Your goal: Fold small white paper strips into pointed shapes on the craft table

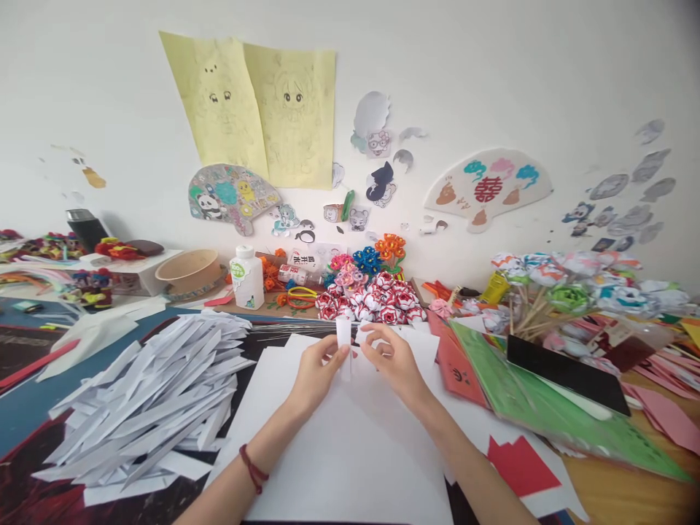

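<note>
Between the fingers and thumb of my left hand (322, 364) a narrow white paper strip (344, 334) stands upright. My right hand (389, 355) is just to the right of the strip, fingers curved and apart, holding nothing that I can make out. Both hands are above large white paper sheets (350, 452) lying in front of me. To the left lies a big heap of folded white paper strips (158, 401). Red and white paper flowers (377, 300) sit beyond my hands.
A white bottle (246, 277) and a round wooden box (187, 270) are at the back left. On the right, a black phone (566, 373) rests on green packets (525, 394), near flowers on sticks (569, 281) and red paper (523, 464).
</note>
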### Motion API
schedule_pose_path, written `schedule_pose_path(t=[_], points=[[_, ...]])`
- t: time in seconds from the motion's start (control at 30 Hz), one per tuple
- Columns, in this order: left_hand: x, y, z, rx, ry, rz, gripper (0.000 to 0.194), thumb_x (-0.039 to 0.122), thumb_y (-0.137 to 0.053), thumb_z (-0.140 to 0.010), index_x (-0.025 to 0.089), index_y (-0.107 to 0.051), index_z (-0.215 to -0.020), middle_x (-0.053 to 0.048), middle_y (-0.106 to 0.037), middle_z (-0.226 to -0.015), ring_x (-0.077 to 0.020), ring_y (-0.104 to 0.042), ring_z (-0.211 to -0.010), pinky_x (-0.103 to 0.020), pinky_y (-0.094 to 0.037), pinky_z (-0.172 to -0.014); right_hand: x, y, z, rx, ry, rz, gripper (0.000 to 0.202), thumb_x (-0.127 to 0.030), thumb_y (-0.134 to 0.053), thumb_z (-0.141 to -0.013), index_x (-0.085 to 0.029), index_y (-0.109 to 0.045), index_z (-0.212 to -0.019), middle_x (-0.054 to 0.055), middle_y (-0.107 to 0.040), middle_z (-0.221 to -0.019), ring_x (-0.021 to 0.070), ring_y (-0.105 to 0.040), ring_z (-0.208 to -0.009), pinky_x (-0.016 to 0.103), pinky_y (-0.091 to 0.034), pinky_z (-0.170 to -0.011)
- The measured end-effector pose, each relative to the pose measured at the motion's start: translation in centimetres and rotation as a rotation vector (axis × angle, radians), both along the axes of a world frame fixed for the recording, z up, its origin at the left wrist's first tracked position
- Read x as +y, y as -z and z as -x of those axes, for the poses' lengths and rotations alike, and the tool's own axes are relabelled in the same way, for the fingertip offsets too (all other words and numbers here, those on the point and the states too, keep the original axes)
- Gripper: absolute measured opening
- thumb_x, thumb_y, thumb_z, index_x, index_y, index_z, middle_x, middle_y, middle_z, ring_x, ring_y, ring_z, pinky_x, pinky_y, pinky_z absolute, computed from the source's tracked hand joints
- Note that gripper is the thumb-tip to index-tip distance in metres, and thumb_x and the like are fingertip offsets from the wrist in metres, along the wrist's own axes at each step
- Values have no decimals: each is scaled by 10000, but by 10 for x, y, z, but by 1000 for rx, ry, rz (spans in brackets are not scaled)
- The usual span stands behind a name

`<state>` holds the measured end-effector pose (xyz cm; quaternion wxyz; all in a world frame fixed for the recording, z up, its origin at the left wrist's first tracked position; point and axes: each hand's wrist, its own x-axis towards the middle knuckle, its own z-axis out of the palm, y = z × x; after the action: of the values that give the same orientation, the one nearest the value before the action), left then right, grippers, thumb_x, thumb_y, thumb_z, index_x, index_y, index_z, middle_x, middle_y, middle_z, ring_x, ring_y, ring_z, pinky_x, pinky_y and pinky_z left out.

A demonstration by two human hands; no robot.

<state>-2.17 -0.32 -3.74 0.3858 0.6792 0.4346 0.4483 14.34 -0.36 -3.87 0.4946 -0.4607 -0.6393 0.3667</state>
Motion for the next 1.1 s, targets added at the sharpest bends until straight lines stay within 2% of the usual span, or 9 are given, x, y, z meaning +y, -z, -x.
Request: schedule_pose_path(t=[0.1, 0.23, 0.4, 0.53, 0.8, 1.0, 1.1], points=[[-3, -3, -2, 67, 110, 8, 376, 447, -439, -883, 159, -661, -980, -49, -704, -833, -187, -611, -778, -252, -417, -670, 1, -2, -3, -13, -15, 15, 363, -400, -607, -791, -197, -590, -1091, 14, -591, -842, 107, -544, -574, 215, -394, -505], [-9, -5, -4, 98, 181, 23, 358, 448, -434, -887, 170, -649, -955, -40, -702, -814, -173, -600, -744, -247, -416, -661, 0, -3, -3, -33, 20, -34, 242, -394, -616, -787, -153, -643, -783, 15, -592, -721, 109, -491, -566, 227, -372, -522], [-11, -5, -5, 77, 72, -23, 309, 437, -474, -871, 186, -653, -890, -24, -690, -866, -162, -591, -774, -252, -417, -733, -2, -2, -2, 17, -29, 42, 264, -416, -622, -778, -155, -637, -743, -2, -553, -610, 117, -476, -530, 232, -367, -499], [-12, -4, -6, 33, -9, -3, 326, 443, -508, -852, 165, -666, -790, -27, -682, -778, -148, -563, -691, -238, -413, -664, -3, -2, -1, 34, -66, 32, 271, -420, -613, -784, -157, -634, -726, 4, -539, -652, 111, -475, -527, 234, -369, -494], [-12, -2, -4, -11, -30, 17, 311, 448, -569, -809, 159, -665, -743, -27, -680, -730, -147, -564, -659, -235, -416, -620, -4, -7, -3, 36, -137, 29, 275, -403, -601, -794, -158, -618, -670, 1, -518, -668, 93, -463, -499, 237, -349, -489], [-11, -2, -3, 25, -3, 10, 308, 448, -559, -815, 162, -668, -778, -27, -688, -746, -148, -582, -669, -240, -419, -629, -4, -7, -4, 52, -127, 42, 263, -393, -633, -773, -153, -623, -666, 0, -528, -660, 91, -465, -495, 236, -353, -486], [-10, -5, -1, 57, -23, -16, 277, 432, -560, -818, 176, -662, -848, -27, -692, -819, -157, -593, -726, -250, -416, -659, -5, -7, -4, 79, -138, 57, 253, -381, -629, -782, -152, -623, -674, -7, -522, -624, 92, -462, -498, 230, -347, -482]])
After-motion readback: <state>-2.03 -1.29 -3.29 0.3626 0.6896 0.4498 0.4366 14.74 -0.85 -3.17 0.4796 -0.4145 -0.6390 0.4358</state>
